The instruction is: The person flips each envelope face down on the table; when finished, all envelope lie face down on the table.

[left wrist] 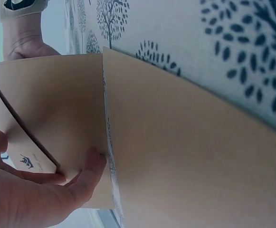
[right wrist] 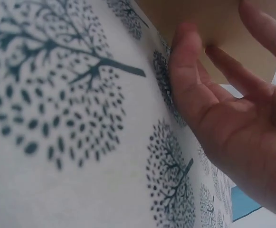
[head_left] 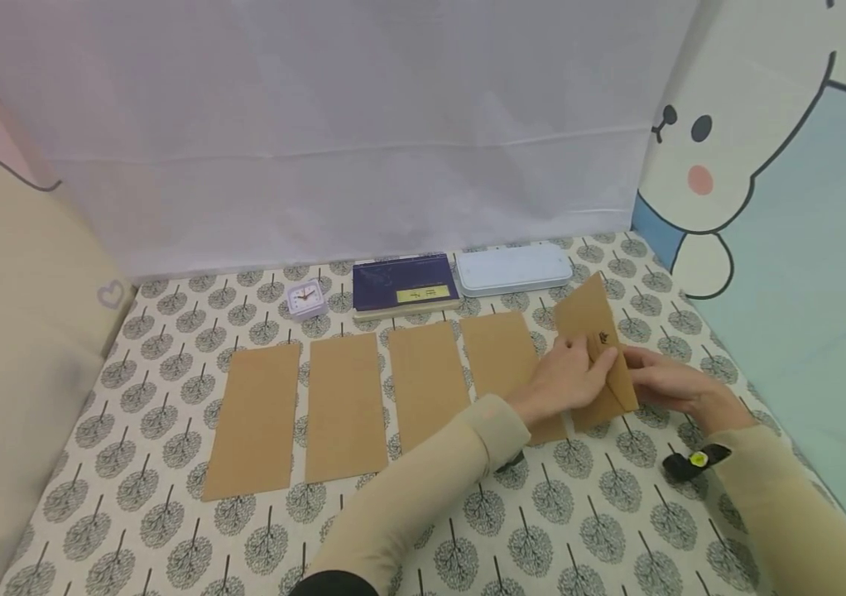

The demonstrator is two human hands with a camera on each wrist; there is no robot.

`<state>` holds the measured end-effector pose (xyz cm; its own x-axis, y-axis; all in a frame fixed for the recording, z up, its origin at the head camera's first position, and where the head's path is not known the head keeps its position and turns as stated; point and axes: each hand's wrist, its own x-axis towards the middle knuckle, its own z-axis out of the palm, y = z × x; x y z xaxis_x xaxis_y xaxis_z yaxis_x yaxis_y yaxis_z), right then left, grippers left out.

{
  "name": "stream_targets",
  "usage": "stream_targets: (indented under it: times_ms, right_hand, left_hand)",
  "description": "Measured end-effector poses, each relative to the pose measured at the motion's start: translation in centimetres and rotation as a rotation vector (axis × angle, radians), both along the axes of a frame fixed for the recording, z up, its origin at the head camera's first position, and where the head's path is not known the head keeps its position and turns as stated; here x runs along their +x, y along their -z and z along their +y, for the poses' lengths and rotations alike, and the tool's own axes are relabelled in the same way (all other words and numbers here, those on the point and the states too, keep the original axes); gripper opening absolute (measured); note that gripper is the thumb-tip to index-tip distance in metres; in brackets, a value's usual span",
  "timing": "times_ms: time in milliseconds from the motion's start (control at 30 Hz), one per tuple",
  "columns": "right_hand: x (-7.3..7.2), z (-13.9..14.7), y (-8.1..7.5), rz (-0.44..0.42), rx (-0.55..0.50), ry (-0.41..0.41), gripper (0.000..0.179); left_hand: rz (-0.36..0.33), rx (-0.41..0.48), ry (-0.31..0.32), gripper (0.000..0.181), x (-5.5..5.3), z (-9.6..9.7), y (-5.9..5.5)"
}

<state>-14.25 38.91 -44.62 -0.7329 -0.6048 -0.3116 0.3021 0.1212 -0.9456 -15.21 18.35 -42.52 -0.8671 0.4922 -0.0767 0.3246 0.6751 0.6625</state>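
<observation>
At the right end of a row, a brown paper envelope (head_left: 579, 310) stands partly raised, with a small dark crown print on its slanted flap (left wrist: 31, 159). My left hand (head_left: 568, 372) pinches the flap's edge, thumb on the printed side and fingers bent against the brown face. On the envelope's far right side is my right hand (head_left: 669, 381). In the right wrist view its loosely bent fingers (right wrist: 230, 71) all lie on one side of the brown paper, fingertips right at it. The left forearm covers part of the neighbouring brown envelope (head_left: 501, 348).
More flat brown envelopes (head_left: 344, 406) lie in a row toward the left. Behind them stand a small lilac clock (head_left: 306, 300), a dark blue book (head_left: 401, 281) and a white case (head_left: 514, 268). A tree-patterned cloth (head_left: 460, 563) covers the table, with curtained walls around it.
</observation>
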Motion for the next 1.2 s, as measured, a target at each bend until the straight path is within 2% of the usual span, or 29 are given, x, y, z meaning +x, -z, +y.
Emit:
stream_targets:
  times_ms: [233, 400, 533, 667, 767, 1000, 1100, 1200]
  right_hand:
    - [0.0, -0.2, -0.2, 0.027, -0.038, -0.011, 0.064]
    - [-0.2, -0.3, -0.3, 0.046, -0.067, -0.014, 0.073]
    - [-0.2, -0.3, -0.4, 0.056, -0.112, -0.028, 0.080]
    - [-0.3, -0.3, -0.6, 0.067, -0.129, -0.039, 0.079]
    - [-0.4, -0.4, -0.9, 0.095, -0.048, -0.015, 0.072]
    - [-0.2, -0.6, -1.9, 0.146, 0.265, 0.090, 0.063]
    - [-0.1, -0.6, -2.2, 0.153, 0.342, 0.109, 0.062]
    - [0.0, -0.6, -2.5, 0.178, 0.403, 0.114, 0.062]
  left_hand:
    - [-0.027, 0.052, 0.010, 0.076, 0.4, -0.1, -0.7]
    - [-0.016, 0.082, 0.025, 0.077, 0.6, -0.1, -1.4]
    - [-0.022, 0.185, 0.027, 0.069, 0.6, -0.1, -1.8]
    - [-0.034, 0.305, 0.035, 0.052, 0.6, -0.3, -1.8]
    - [-0.050, 0.366, 0.029, 0.043, 0.5, -0.5, -1.7]
    - [-0.050, 0.461, -0.025, 0.039, 0.2, -1.1, -1.5]
    - [-0.092, 0.527, -0.034, 0.041, 0.1, -1.5, -1.4]
    - [-0.123, 0.554, -0.049, 0.033, 0.1, -1.7, -1.1]
